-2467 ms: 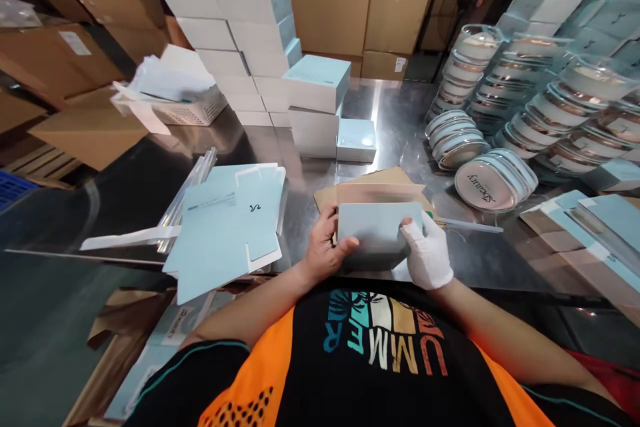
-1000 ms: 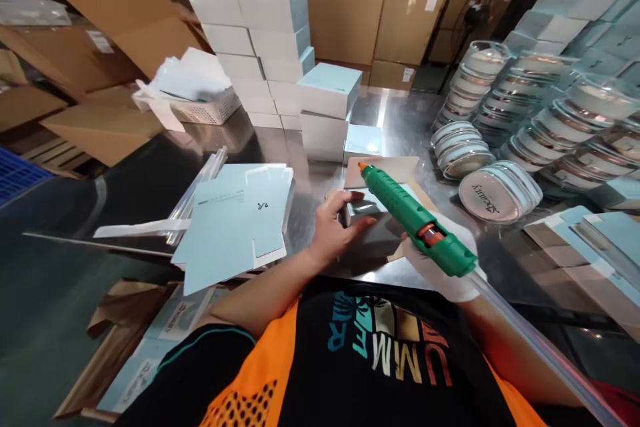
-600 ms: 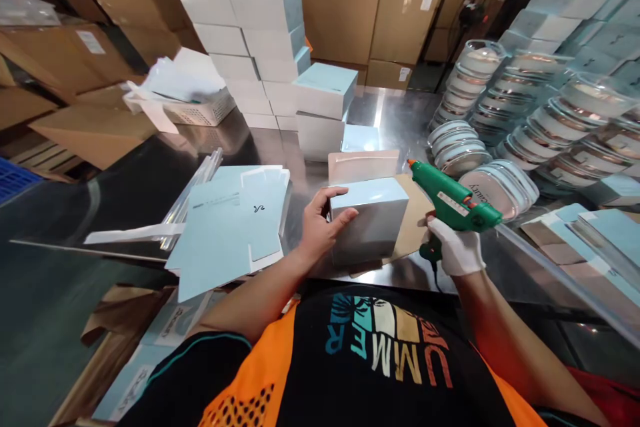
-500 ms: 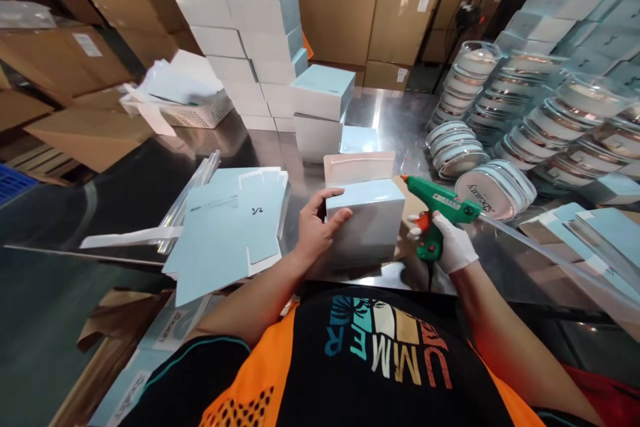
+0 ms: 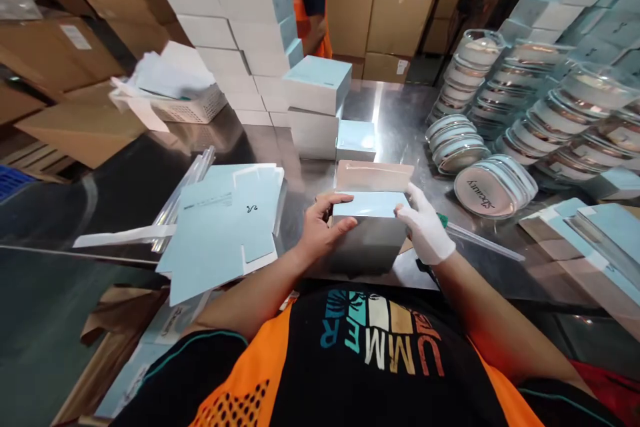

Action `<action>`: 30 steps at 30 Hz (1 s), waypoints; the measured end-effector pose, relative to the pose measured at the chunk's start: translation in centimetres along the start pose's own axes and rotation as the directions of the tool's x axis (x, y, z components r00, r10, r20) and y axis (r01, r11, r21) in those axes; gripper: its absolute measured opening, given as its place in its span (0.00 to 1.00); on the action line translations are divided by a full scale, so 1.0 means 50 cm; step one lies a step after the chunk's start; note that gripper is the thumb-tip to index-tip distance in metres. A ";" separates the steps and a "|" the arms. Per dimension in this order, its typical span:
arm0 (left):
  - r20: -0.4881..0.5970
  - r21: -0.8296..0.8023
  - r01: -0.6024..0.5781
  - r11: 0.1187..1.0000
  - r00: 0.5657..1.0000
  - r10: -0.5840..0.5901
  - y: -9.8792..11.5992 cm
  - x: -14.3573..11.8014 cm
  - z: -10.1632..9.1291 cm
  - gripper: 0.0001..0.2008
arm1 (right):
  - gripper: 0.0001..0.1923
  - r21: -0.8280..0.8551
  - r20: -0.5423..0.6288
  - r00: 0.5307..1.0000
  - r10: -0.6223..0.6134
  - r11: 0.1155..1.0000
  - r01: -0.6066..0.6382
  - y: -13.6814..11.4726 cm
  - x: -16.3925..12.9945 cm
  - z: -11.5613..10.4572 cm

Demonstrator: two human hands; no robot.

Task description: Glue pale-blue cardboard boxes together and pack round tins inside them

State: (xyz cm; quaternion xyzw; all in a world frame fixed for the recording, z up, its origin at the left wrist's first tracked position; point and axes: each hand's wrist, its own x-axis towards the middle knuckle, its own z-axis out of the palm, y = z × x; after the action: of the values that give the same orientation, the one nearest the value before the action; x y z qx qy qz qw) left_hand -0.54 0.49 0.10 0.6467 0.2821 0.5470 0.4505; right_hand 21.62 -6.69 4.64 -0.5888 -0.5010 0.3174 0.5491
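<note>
Between the bare left hand (image 5: 320, 230) and the white-gloved right hand (image 5: 424, 232), both clamped on its sides, sits a pale-blue cardboard box (image 5: 371, 232), matte, squared, flap raised, on the glossy steel table (image 5: 150, 180) beside flat box blanks (image 5: 225, 227).

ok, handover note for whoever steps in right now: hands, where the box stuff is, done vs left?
Left hand: bare, gripping the light blue box on its left side.
Right hand: white glove, pressing the box's right side.
Box stands on the steel table, open tan flap behind it.
Glue gun: on the table, mostly hidden by the right hand.
Done: box formed.
Left: flap unclosed; flat blanks lie at left.
</note>
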 end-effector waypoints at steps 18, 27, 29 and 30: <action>0.237 -0.023 -0.357 0.934 0.905 0.352 -0.009 0.016 -0.035 0.16 | 0.08 -0.067 0.247 0.851 -0.464 0.867 0.493 0.027 -0.046 -0.037; 0.417 0.090 -0.482 0.872 0.813 0.407 0.028 0.051 -0.089 0.20 | 0.50 -0.246 0.168 0.967 -0.193 0.942 0.230 0.135 -0.083 -0.002; 0.302 0.158 -0.383 0.910 0.896 0.324 0.024 0.095 -0.115 0.33 | 0.45 -0.261 0.148 0.987 -0.068 0.959 0.106 0.146 -0.075 0.006; 0.186 0.175 -0.288 0.941 0.949 0.256 0.019 0.122 -0.127 0.38 | 0.43 -0.250 0.108 0.994 -0.025 0.967 0.052 0.144 -0.059 0.006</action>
State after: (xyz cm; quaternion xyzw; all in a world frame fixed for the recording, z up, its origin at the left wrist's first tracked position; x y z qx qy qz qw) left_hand -5.30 7.03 3.68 0.7634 0.2062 0.5193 0.3242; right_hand 22.20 -8.63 -2.88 -0.6267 -0.5764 0.2706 0.4492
